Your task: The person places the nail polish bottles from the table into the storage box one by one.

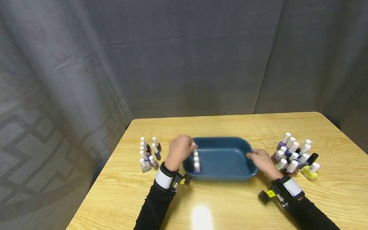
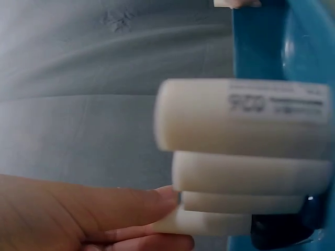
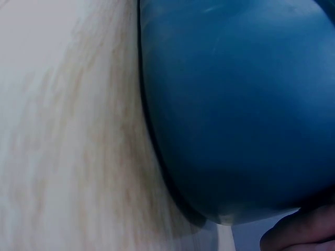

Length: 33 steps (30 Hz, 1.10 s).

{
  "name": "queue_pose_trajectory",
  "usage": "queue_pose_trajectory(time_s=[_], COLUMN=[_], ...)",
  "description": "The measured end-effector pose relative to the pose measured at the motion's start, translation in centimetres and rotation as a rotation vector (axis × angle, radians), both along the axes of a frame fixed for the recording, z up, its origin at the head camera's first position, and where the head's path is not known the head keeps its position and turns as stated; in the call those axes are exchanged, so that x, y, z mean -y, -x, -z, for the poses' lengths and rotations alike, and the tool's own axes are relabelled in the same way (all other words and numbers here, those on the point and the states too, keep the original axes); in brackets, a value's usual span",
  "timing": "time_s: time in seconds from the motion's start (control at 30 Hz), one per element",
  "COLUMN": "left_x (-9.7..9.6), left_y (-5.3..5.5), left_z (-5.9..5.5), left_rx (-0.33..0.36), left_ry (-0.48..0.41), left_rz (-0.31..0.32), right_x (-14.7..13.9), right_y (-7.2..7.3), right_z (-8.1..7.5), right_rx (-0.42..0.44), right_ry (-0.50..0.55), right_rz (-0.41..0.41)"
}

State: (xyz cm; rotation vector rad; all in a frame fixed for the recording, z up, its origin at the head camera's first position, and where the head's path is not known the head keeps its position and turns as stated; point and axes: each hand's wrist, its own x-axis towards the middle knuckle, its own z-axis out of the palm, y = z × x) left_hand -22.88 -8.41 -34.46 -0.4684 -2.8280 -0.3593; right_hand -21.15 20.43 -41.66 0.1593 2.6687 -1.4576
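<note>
A dark blue plastic tray (image 1: 224, 161) sits on the table, with a row of white-capped nail polish bottles (image 1: 196, 166) standing along its left end. My left hand (image 1: 179, 149) reaches over that end. In the left wrist view its thumb and fingers pinch the white cap of the farthest nail polish bottle (image 2: 220, 224); the bottle's dark body is partly hidden by the caps in front. My right hand (image 1: 261, 161) grips the tray's right rim. The right wrist view shows the tray's outer wall (image 3: 235, 115) and part of the fingers (image 3: 301, 230).
On the left of the table stands a group of nail polish bottles (image 1: 154, 163) in two rows. A larger cluster of bottles (image 1: 293, 166) stands close beside my right hand, including a yellow one (image 1: 310, 173) and a black-capped one. A grey curtain (image 1: 184, 64) hangs behind the wooden table (image 1: 230, 204).
</note>
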Motion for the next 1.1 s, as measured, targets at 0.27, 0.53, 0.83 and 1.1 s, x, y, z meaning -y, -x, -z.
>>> queue_pose_trajectory(time_s=[0.27, 0.53, 0.83, 1.1], left_x=[-0.35, -0.49, -0.46, -0.4], left_y=[0.28, 0.57, 0.67, 0.46], left_z=[0.8, 1.12, 1.03, 0.87], left_rx=[0.038, 0.076, 0.098, 0.099], left_ry=[0.005, 0.019, 0.017, 0.025], left_rz=[0.002, -0.01, -0.011, -0.009], right_x=[0.01, -0.05, -0.06, 0.02], right_y=[0.11, 0.08, 0.11, 0.06], right_z=[0.27, 0.06, 0.09, 0.02], right_rx=[0.004, 0.007, 0.01, 0.013], right_ry=[-0.004, 0.009, 0.013, 0.014], right_rz=[0.001, -0.003, 0.0, 0.0])
